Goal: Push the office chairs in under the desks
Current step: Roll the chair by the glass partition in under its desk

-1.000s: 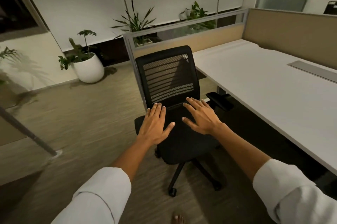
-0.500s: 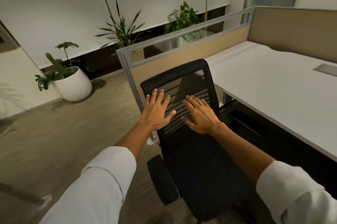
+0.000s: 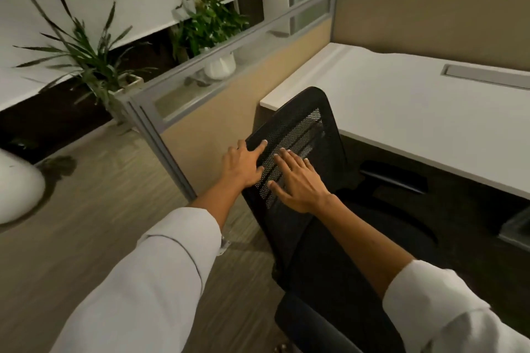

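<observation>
A black office chair (image 3: 312,105) with a mesh backrest stands at the corner of the white desk (image 3: 415,117). Its backrest top reaches the desk's edge. The seat (image 3: 329,275) points back toward me, and one armrest (image 3: 393,179) lies under the desktop. My left hand (image 3: 242,164) is on the backrest's left edge, index finger on the mesh, the other fingers hooked round the frame. My right hand (image 3: 298,180) lies flat on the mesh beside it, fingers spread.
A beige partition with a grey frame (image 3: 229,105) runs along the desk's left end, close to the chair. Behind it stand potted plants (image 3: 91,65) (image 3: 209,25). A white pot (image 3: 17,189) sits at far left. Wood-look floor (image 3: 100,223) stretches left.
I have stepped closer and the chair has rolled and turned toward the desk, one armrest now beneath the desktop. My left hand slid from the mesh to the backrest's left edge.
</observation>
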